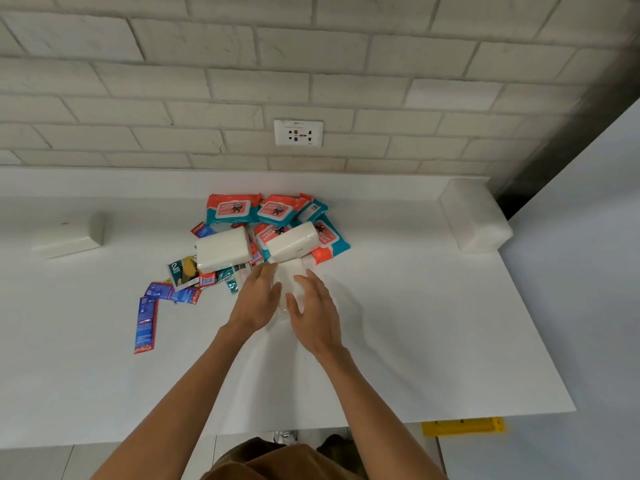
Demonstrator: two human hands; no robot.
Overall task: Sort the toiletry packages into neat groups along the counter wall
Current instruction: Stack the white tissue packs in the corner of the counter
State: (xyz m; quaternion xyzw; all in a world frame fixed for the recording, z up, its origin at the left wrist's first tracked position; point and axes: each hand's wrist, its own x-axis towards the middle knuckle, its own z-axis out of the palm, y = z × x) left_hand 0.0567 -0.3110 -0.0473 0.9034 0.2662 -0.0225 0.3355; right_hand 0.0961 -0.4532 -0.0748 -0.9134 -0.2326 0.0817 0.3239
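A jumbled pile lies mid-counter. It holds several orange-and-teal wet wipe packs [232,208], two white tissue packs [223,252] [293,242], red-and-blue toothpaste boxes [145,323] and a green pack marked "2" [181,271]. In front of the pile lies another white tissue pack [289,282], blurred. My left hand [258,299] is at its left side and my right hand [315,317] at its right side. Both hands have fairly straight fingers flanking the pack; whether they touch it is unclear.
A large white tissue pack [476,216] sits against the wall at the right end of the white counter [415,341]. A flat white pack [69,237] lies far left. A wall outlet [298,133] is above the pile. A yellow object [462,426] lies below the counter's front edge.
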